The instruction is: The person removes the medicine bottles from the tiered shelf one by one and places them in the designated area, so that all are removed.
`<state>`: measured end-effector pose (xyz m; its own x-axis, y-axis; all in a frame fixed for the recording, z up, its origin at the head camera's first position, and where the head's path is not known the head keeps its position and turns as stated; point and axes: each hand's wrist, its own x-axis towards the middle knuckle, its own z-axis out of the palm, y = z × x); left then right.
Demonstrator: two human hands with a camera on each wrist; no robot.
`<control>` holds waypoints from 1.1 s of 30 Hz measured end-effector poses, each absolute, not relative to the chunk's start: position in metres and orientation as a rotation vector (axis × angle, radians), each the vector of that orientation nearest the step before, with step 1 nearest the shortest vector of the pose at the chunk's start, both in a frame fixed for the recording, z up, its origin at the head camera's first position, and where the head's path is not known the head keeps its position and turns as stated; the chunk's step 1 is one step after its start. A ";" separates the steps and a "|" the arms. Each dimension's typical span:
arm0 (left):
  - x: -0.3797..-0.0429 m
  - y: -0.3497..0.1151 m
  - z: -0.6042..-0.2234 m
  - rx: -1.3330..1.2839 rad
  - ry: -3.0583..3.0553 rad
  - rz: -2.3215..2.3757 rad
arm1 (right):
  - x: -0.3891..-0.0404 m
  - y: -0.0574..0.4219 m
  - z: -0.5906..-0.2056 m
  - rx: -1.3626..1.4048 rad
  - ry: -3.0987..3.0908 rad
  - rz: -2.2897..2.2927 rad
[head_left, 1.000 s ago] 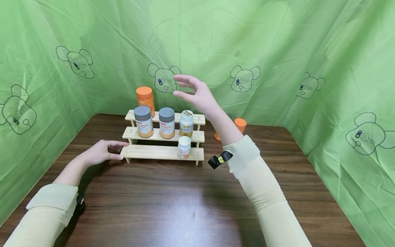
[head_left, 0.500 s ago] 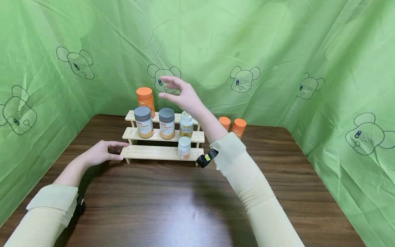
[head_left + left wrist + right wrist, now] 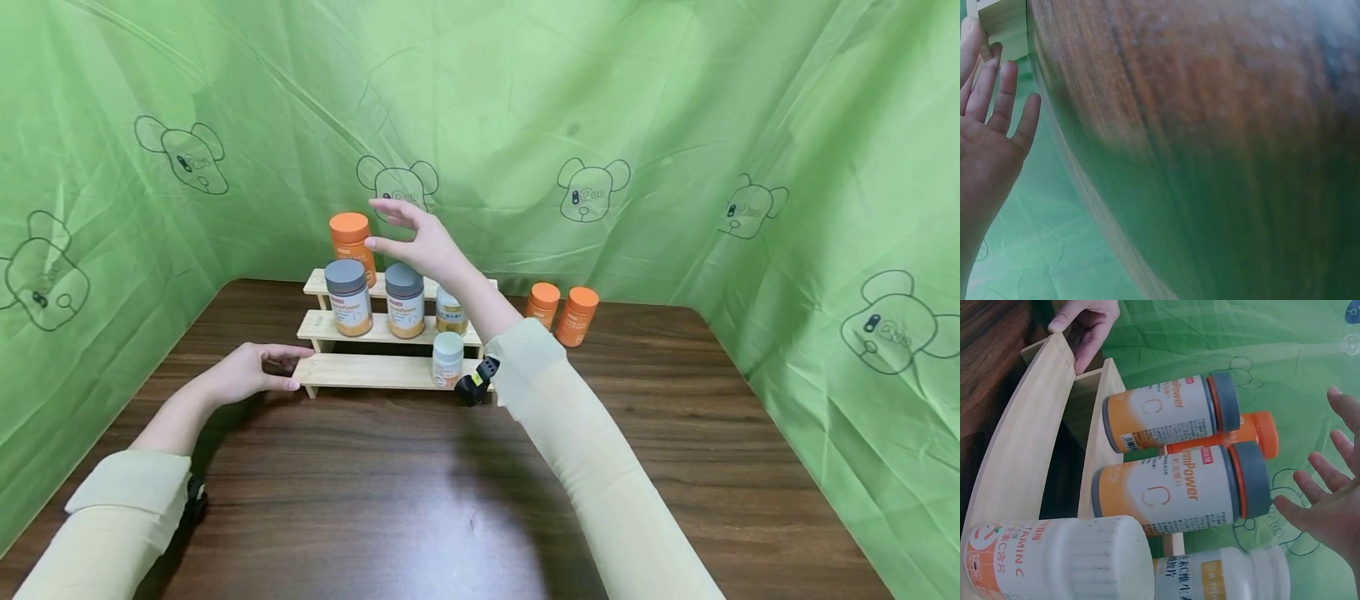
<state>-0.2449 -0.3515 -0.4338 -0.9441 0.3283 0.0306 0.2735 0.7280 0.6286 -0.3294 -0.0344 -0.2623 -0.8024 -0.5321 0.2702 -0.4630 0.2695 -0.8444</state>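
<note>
A three-tier wooden rack (image 3: 380, 323) stands on a brown desk (image 3: 337, 492). The person's left hand (image 3: 243, 372) pinches the left end of the lowest shelf (image 3: 371, 371). I see the right hand (image 3: 422, 242) raised, fingers spread wide, near the orange jar (image 3: 349, 249) on the top tier (image 3: 317, 282), behind two grey-lidded jars (image 3: 351, 310).

Left hand (image 3: 243, 372) lies low, thumb opposed to fingers; right arm (image 3: 600, 467) slants forward and leftward, right hand (image 3: 423, 243) higher, thumb and fingers parted.
</note>
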 end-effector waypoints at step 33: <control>-0.255 -0.356 -0.431 0.488 2.812 1.037 | -0.382 -0.063 -0.280 -0.963 2.367 -1.426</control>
<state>-0.2554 -0.3561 -0.4310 -0.9431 0.3324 0.0126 0.2610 0.7158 0.6477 -0.3820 -0.0633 -0.2801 -0.7629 -0.6301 0.1445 -0.4221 0.3163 -0.8496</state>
